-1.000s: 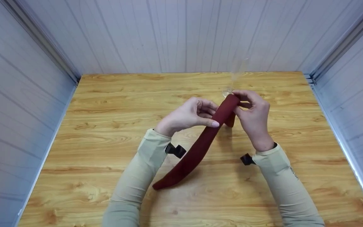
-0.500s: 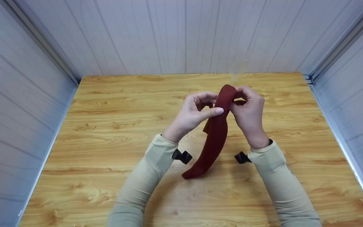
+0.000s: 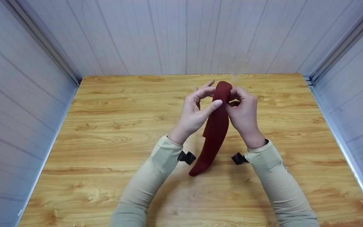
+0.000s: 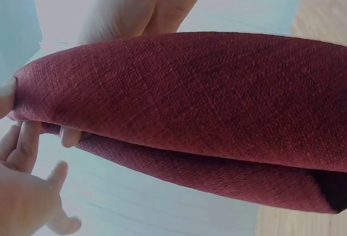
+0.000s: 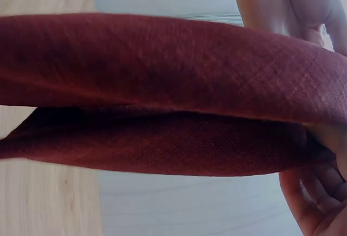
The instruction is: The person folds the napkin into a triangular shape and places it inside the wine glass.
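Observation:
A dark red woven cloth [image 3: 216, 126], folded into a long band, is held up above the table by both hands. It bends over at its upper end, and its lower end reaches down toward the viewer. My left hand [image 3: 192, 113] grips the band near the top, thumb across the front face and fingers mostly behind. From the other side, my right hand [image 3: 244, 113] pinches the edge close to that bend; some of its fingertips are hidden by the fabric. In the left wrist view the cloth [image 4: 190, 95] shows two layers with a gap; the right wrist view shows the cloth [image 5: 179, 65] doubled too.
Wood-grain table [image 3: 106, 132] lies under the hands. White panelled walls stand at the back [image 3: 137, 37], left and right. A faint clear object [image 3: 239, 67] is at the back edge, beyond the right hand. Each wrist carries a small black camera mount.
The band has swung from slanting to nearly upright, its lower end moving right and slightly away. Both hands have come closer together near its top. A clear round base has become hidden behind them.

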Demonstrator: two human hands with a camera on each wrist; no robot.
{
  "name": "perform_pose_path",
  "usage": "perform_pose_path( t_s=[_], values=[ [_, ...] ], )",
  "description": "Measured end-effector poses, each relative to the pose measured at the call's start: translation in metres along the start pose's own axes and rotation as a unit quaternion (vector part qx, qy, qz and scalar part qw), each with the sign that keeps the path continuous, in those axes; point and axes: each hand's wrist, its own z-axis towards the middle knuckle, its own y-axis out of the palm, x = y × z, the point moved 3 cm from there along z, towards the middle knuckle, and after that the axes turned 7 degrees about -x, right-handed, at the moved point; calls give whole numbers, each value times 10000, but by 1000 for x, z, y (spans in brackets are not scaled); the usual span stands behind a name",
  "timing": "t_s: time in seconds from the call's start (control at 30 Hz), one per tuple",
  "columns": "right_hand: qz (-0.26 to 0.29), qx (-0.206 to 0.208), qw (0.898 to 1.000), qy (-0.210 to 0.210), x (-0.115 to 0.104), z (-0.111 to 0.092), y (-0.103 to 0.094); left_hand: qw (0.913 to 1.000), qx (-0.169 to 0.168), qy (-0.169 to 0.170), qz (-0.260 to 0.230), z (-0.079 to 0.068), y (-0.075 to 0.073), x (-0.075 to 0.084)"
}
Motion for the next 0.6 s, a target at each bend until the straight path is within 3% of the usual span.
perform_pose_path(
  t_s=[0.23,0.37,0.6],
  values=[
    [142,-357,9992,49,4,-2,-2,9978,70,-127,-641,-4,5,-6],
    [321,-585,9977,94,6,-3,-4,9969,196,-264,-719,-6,7,-10],
    [622,-890,9940,80,11,-4,-7,9966,328,-140,-747,-7,5,-32]
  ],
)
